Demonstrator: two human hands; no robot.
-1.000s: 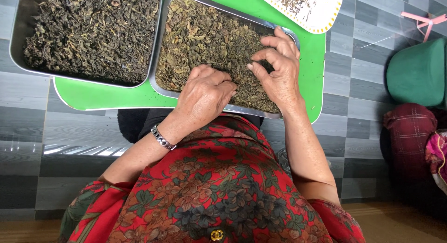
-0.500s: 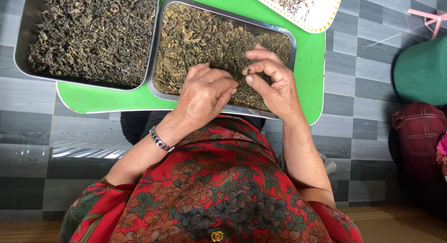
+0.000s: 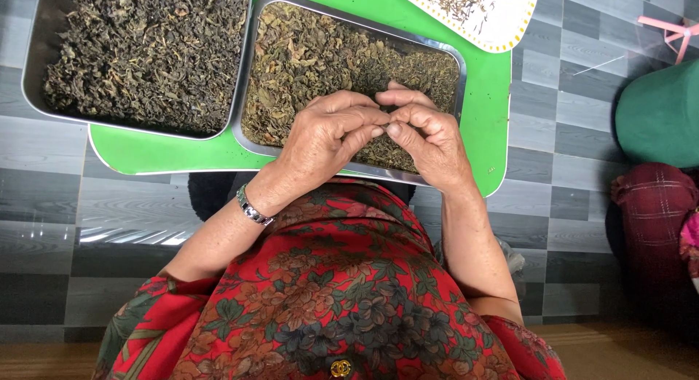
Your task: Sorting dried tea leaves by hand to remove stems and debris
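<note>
Both hands raised off the leaves now, fingertips meeting over the near edge of the right-hand metal tray. Left hand curled narrow, thumb and forefinger pinched toward the right hand, whose fingers close in the same way; something tiny perhaps nipped between them, too small to tell. A second ago: right hand spread flat on the leaves, left hand knuckled beside it. Half a second ago: already drawing together. Olive-brown dried leaves filling that tray, just under and beyond the hands. Darker dried leaves in the left metal tray, touching the first tray side by side. Both on a green tray. White plate with a few leaf bits at the far right corner. Silver bracelet on the left wrist. Grey tiled floor underneath.
</note>
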